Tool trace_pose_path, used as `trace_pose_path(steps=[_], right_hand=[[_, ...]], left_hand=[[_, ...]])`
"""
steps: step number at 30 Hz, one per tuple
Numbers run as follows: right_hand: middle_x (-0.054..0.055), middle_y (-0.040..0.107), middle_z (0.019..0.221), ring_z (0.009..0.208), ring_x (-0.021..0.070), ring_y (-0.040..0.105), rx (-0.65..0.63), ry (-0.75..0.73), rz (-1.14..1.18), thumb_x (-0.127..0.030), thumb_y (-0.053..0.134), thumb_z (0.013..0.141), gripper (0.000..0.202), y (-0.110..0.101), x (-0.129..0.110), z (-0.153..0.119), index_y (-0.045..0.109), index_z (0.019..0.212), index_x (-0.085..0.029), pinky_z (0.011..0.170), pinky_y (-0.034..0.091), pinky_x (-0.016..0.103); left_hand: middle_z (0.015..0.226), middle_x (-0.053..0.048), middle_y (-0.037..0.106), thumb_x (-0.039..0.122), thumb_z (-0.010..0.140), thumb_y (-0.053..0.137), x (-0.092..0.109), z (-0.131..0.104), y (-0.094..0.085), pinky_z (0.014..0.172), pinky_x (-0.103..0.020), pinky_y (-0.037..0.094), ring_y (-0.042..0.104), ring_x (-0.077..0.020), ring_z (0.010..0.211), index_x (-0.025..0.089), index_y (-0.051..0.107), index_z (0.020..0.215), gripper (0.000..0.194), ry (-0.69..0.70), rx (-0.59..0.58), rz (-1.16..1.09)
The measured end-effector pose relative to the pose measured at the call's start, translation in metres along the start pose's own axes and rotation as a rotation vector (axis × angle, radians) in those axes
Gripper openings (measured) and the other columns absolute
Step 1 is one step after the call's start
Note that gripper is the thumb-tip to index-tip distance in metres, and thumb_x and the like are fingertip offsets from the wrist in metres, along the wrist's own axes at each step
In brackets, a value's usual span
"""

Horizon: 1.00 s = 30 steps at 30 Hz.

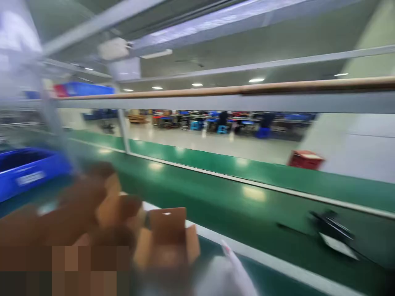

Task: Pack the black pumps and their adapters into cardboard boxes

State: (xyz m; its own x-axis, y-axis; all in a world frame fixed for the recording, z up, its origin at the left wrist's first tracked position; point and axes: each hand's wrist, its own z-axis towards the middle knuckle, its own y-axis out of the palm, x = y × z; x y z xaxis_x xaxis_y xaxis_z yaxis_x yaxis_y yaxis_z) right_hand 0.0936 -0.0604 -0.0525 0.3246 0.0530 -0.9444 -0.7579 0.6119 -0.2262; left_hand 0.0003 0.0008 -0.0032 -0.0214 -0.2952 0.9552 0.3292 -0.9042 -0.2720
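Observation:
An open brown cardboard box [169,230] stands near the bottom middle with its flaps up. To its left are more open brown boxes [80,197], smeared by motion. A white, blurred sheet or bag [236,267] lies right of the nearest box. Blocky pixels cover the lower left corner, and a small skin-toned patch above them may be part of my left hand; no fingers can be made out. My right hand does not show.
A blue bin [33,168] stands at the left. On the green surface [216,197] at the right lies a black device [333,230] with a white label and a cable. A metal frame with a long rail [216,100] crosses above. A red box [305,159] stands beyond.

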Motion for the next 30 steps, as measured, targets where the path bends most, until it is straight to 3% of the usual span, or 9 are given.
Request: trace_pose_path(steps=[2, 5, 11, 15, 18, 20, 23, 27, 30], right_hand=[[0.007, 0.053, 0.131, 0.124, 0.0341, 0.044, 0.071, 0.06, 0.034, -0.069, 0.048, 0.073, 0.067, -0.018, -0.006, -0.023, 0.052, 0.13, -0.035, 0.103, 0.038, 0.055], [0.014, 0.044, 0.138, 0.128, 0.029, 0.041, 0.037, 0.065, 0.138, -0.063, 0.045, 0.085, 0.064, -0.027, -0.02, -0.037, 0.048, 0.135, -0.023, 0.111, 0.025, 0.05], [0.012, 0.056, 0.122, 0.105, 0.0221, 0.057, 0.103, 0.052, 0.018, -0.044, 0.043, 0.09, 0.059, -0.017, -0.017, -0.032, 0.034, 0.144, -0.021, 0.098, 0.043, 0.04], [0.006, 0.064, 0.107, 0.091, 0.0172, 0.062, 0.296, 0.131, -0.347, -0.03, 0.045, 0.086, 0.059, -0.023, -0.008, -0.018, 0.034, 0.144, -0.021, 0.086, 0.05, 0.029], [0.01, 0.048, 0.135, 0.12, 0.02, 0.048, 0.536, 0.175, -0.742, -0.025, 0.049, 0.083, 0.059, -0.065, -0.013, 0.016, 0.04, 0.139, -0.012, 0.105, 0.037, 0.028], [0.014, 0.036, 0.143, 0.13, 0.0235, 0.035, 0.664, 0.245, -0.819, -0.028, 0.043, 0.089, 0.058, -0.108, -0.019, 0.047, 0.033, 0.141, -0.006, 0.111, 0.027, 0.034], [0.018, 0.031, 0.145, 0.134, 0.0267, 0.025, 0.78, 0.359, -0.923, -0.029, 0.045, 0.091, 0.056, -0.179, -0.027, 0.094, 0.033, 0.14, -0.005, 0.113, 0.02, 0.037], [0.018, 0.04, 0.137, 0.127, 0.0293, 0.034, 0.798, 0.535, -0.993, -0.026, 0.057, 0.087, 0.046, -0.255, -0.026, 0.125, 0.047, 0.128, -0.009, 0.105, 0.03, 0.042], [0.014, 0.049, 0.124, 0.115, 0.0281, 0.045, 0.763, 0.695, -0.987, -0.026, 0.061, 0.086, 0.036, -0.289, -0.015, 0.127, 0.053, 0.118, -0.011, 0.097, 0.038, 0.046]], left_hand=[[0.125, -0.011, 0.054, 0.049, 0.086, 0.055, -0.007, 0.001, 0.001, 0.103, -0.052, 0.037, 0.05, -0.0265, 0.116, 0.019, 0.055, 0.119, 0.043, 0.005, -0.071, 0.017], [0.13, -0.012, 0.053, 0.058, 0.081, 0.052, -0.014, 0.003, 0.003, 0.111, -0.048, 0.032, 0.041, -0.0326, 0.128, 0.023, 0.059, 0.118, 0.052, 0.0, -0.109, 0.051], [0.121, -0.012, 0.061, 0.06, 0.083, 0.04, -0.022, 0.003, 0.011, 0.109, -0.045, 0.035, 0.046, -0.0352, 0.125, 0.022, 0.061, 0.115, 0.054, -0.083, -0.046, 0.116], [0.13, -0.011, 0.055, 0.058, 0.083, 0.041, -0.021, 0.003, 0.018, 0.11, -0.037, 0.034, 0.038, -0.0303, 0.132, 0.02, 0.054, 0.125, 0.058, -0.098, 0.024, 0.113], [0.137, -0.012, 0.049, 0.054, 0.083, 0.044, -0.018, 0.004, 0.021, 0.113, -0.04, 0.029, 0.04, -0.0288, 0.131, 0.018, 0.048, 0.131, 0.06, -0.096, 0.036, 0.11], [0.139, -0.014, 0.046, 0.051, 0.084, 0.043, -0.016, 0.004, 0.021, 0.114, -0.044, 0.026, 0.04, -0.0288, 0.131, 0.014, 0.046, 0.133, 0.061, -0.097, 0.017, 0.123], [0.137, -0.014, 0.049, 0.05, 0.081, 0.048, -0.019, 0.008, 0.02, 0.114, -0.049, 0.025, 0.04, -0.0308, 0.13, 0.014, 0.049, 0.13, 0.061, -0.114, -0.004, 0.12], [0.124, -0.005, 0.06, 0.046, 0.073, 0.06, -0.027, 0.015, 0.014, 0.11, -0.049, 0.034, 0.045, -0.034, 0.125, 0.031, 0.063, 0.113, 0.043, -0.135, -0.043, 0.076], [0.123, 0.001, 0.06, 0.047, 0.07, 0.06, -0.031, 0.016, 0.012, 0.11, -0.048, 0.033, 0.043, -0.0349, 0.127, 0.042, 0.066, 0.105, 0.035, -0.12, -0.093, 0.071]])
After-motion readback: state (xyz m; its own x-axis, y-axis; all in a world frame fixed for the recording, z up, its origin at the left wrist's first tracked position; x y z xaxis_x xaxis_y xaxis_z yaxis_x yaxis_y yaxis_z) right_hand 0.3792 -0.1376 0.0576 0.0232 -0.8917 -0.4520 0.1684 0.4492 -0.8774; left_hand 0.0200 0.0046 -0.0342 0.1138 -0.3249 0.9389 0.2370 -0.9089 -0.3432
